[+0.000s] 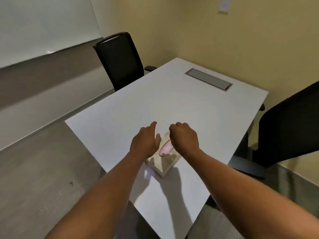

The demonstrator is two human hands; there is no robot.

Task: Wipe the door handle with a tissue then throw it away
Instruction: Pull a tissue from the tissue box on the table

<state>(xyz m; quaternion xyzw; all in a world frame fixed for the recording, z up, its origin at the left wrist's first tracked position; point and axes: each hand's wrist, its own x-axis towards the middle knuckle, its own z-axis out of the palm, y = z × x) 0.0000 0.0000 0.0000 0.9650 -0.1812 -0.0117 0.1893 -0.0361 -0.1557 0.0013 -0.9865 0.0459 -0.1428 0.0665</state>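
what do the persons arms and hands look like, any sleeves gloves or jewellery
Both arms are bare all the way to the bottom of the picture: no sleeve shows on either. The left hand and right hand have no gloves, and no watch, bracelet or band sits at either wrist. No rings are visible on the fingers that show, though some fingers are curled out of sight.

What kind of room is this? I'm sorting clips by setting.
Probably a small office meeting room: a white table with a built-in cable hatch, black office chairs around it, and a whiteboard on the wall.
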